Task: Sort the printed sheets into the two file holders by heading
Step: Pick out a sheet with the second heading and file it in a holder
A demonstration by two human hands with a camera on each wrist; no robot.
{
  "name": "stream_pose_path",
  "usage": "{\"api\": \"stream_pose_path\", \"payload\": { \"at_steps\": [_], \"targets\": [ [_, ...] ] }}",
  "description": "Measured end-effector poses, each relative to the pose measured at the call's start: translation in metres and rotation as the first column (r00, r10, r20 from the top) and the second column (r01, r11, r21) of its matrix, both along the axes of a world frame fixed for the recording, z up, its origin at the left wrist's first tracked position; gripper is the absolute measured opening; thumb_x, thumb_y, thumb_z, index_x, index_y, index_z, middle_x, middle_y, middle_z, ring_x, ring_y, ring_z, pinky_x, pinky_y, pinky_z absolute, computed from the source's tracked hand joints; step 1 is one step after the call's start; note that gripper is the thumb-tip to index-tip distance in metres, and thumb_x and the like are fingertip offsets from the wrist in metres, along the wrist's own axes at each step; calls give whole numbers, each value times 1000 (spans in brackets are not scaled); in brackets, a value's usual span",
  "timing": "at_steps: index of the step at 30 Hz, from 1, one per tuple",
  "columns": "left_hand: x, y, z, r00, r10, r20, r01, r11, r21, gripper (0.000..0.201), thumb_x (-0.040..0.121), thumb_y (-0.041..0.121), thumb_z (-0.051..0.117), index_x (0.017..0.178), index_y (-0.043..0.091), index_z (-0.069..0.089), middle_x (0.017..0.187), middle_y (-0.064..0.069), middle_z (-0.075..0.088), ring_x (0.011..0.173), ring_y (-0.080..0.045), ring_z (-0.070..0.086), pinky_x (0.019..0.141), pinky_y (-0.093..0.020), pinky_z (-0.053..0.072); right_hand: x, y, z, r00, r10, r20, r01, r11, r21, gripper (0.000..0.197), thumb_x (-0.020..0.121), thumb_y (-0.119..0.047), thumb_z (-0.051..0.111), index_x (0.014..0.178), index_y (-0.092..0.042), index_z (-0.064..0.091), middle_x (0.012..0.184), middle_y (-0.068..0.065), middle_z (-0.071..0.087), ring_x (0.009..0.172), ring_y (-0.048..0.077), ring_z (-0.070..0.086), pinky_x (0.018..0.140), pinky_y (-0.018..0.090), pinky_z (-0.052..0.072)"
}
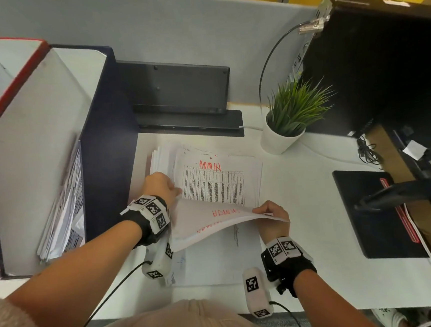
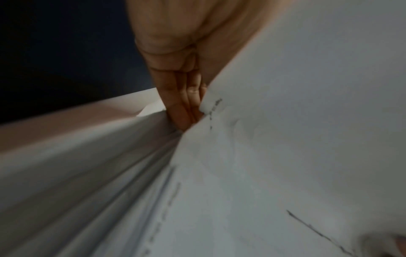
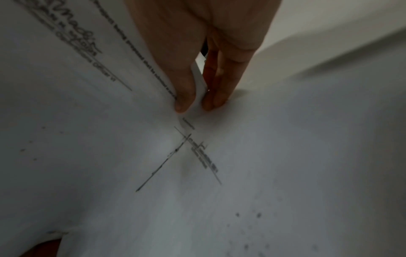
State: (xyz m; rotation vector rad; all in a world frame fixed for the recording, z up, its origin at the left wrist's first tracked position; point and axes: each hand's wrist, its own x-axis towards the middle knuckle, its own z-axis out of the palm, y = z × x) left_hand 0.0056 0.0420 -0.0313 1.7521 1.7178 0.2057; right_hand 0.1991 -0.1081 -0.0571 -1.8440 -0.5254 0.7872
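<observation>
A pile of printed sheets (image 1: 218,184) lies on the white desk (image 1: 302,181); its exposed sheet carries a red "ADMIN" heading. Both hands hold a small bundle of lifted sheets (image 1: 209,226) curled back toward me, red "ADMIN" showing through it. My left hand (image 1: 175,190) pinches the bundle's far left corner, with its straight fingers (image 2: 184,111) slid under the paper and the thumb hidden in the left wrist view. My right hand (image 1: 259,210) pinches the right edge (image 3: 198,83) between thumb and fingers. A navy file holder (image 1: 103,147) with sheets inside and a red-edged holder (image 1: 14,76) stand at the left.
Another printed sheet (image 1: 218,262) lies flat under the hands. A potted plant (image 1: 283,121) stands behind the pile on the right. An upturned black keyboard (image 1: 182,93) leans on the partition. A computer tower (image 1: 383,70) and a black mouse pad (image 1: 375,212) are at the right.
</observation>
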Motion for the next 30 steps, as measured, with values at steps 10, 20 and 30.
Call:
{"api": "stream_pose_path", "payload": {
  "at_steps": [10,20,30],
  "targets": [
    [-7,-31,7,858,-97,505,-22,974,226,18,91,7,53,101,11,68,99,-8,69,86,-21,64,76,-29,54,10,9,0,984,106,147,-88,989,-121,16,78,-9,72,81,1,61,75,5,55,72,16,51,59,9,39],
    [-9,-36,13,639,177,748,-117,984,-132,32,82,-17,46,65,8,57,84,-5,65,81,-13,60,67,-16,48,8,8,5,998,39,52,-40,999,34,32,72,2,75,102,3,64,98,11,66,89,19,62,83,25,50],
    [-16,14,8,941,256,221,-202,950,-239,22,82,27,69,82,6,66,85,-10,67,74,-23,62,75,-32,53,11,4,-7,991,4,-133,11,994,113,37,71,26,44,55,-7,49,60,4,44,55,13,38,44,7,32]
  ]
}}
